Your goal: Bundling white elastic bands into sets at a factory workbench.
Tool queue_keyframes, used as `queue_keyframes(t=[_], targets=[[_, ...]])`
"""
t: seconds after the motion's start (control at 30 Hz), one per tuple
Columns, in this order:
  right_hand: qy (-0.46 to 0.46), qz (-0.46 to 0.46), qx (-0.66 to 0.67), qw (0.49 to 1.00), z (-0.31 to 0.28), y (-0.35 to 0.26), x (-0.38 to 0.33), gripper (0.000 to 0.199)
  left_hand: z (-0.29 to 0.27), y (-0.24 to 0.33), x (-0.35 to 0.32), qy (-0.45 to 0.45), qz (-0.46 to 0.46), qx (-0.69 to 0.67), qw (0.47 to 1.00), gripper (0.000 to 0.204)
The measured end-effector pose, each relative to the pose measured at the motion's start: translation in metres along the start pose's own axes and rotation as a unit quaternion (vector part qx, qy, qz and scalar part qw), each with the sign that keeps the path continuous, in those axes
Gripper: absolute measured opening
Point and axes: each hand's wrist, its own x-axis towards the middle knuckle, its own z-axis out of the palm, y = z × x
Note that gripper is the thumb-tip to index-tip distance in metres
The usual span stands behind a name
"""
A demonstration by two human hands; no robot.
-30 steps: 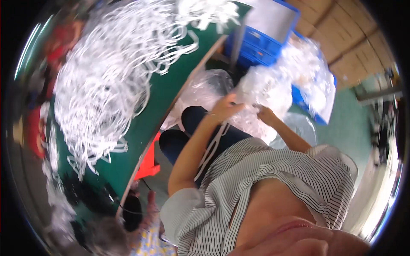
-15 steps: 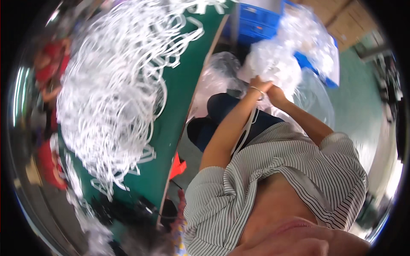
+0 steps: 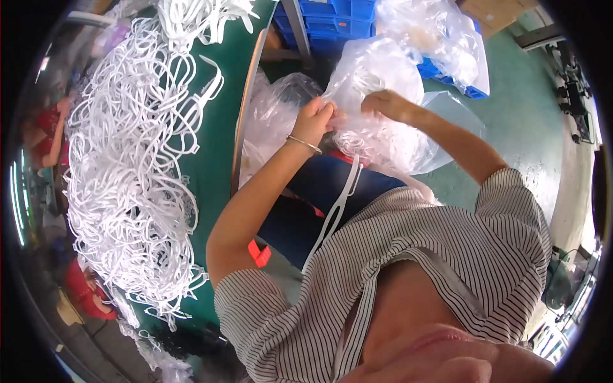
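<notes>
- Head view, left hand: the left hand (image 3: 314, 121) has its thumb and fingers drawn together, apparently pinching the edge of a clear bag (image 3: 401, 62); the grip looks meant to steady the thin film.
- Head view, right hand: the right hand (image 3: 386, 104) lies over the same bag, its fingers bent downward and close together; whether they hold film or something else, I cannot tell.
- The bag spreads from between the two sets of fingers to beyond them, with white loops (image 3: 368, 81) showing through just past the gap. It seems set before the knees so that both hands reach it easily.
- Below the left fingers, apart from them, a long white strap (image 3: 341, 199) lies over the dark trousers (image 3: 325, 182), probably resting on the lap within reach.
- Left of the left fingers is a green table (image 3: 220, 83) with a brown edge, bearing a tangled heap of white straps (image 3: 128, 159), presumably kept alongside for easy picking.
- Beyond the fingers stand stacked blue crates (image 3: 338, 25); farther to the right are more clear plastic (image 3: 434, 32) and a cardboard box (image 3: 498, 13).
- Right of the right fingers runs a smooth green floor (image 3: 523, 83); far left, people in red (image 3: 48, 127) appear.
</notes>
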Motion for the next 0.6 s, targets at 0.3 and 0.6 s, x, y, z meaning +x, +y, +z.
queue_keyframes(t=[0.3, 0.6], targets=[[-0.268, 0.095, -0.552, 0.784, -0.055, 0.021, 0.158, 0.045, -0.004, 0.020, 0.027, -0.014, 0.048, -0.004, 0.999, 0.012], [-0.277, 0.081, -0.542, 0.790, -0.056, 0.080, -0.144, 0.047, 0.004, -0.002, 0.028, 0.041, 0.089, 0.204, 0.974, 0.022]])
